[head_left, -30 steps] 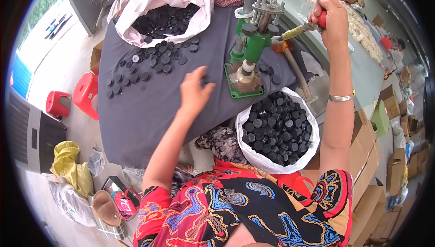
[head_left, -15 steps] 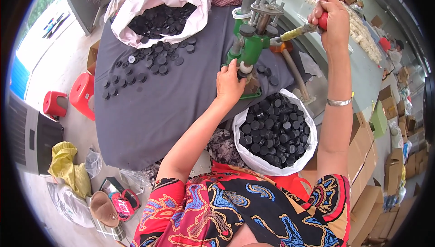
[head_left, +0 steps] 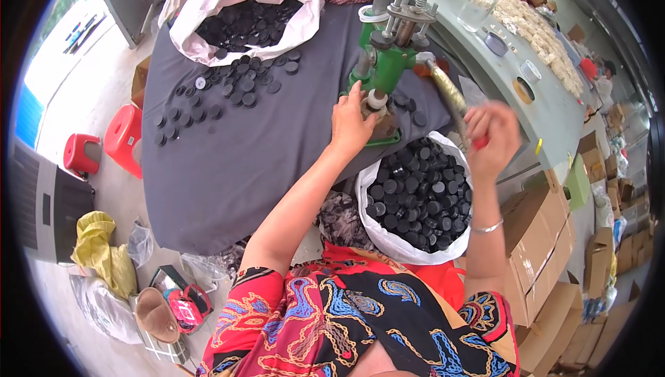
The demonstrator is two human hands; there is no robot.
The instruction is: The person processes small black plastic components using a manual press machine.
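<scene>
Nearest us, a white sack (head_left: pixel 409 254) of black caps (head_left: pixel 419 197) sits beside the tabletop (head_left: pixel 228 183). Our right hand (head_left: pixel 493 140), blurred, curls round the red knob (head_left: pixel 480 142); the lever's (head_left: pixel 447 90) long axis slants away leftward to the green press (head_left: pixel 390 69). Our left hand (head_left: pixel 351 126), much nearer the white plunger tip (head_left: pixel 376 100), lies just left of it, fingers parted; we cannot tell whether it holds anything. Beyond, loose caps (head_left: pixel 246 86) lie before a pale sack (head_left: pixel 194 24).
</scene>
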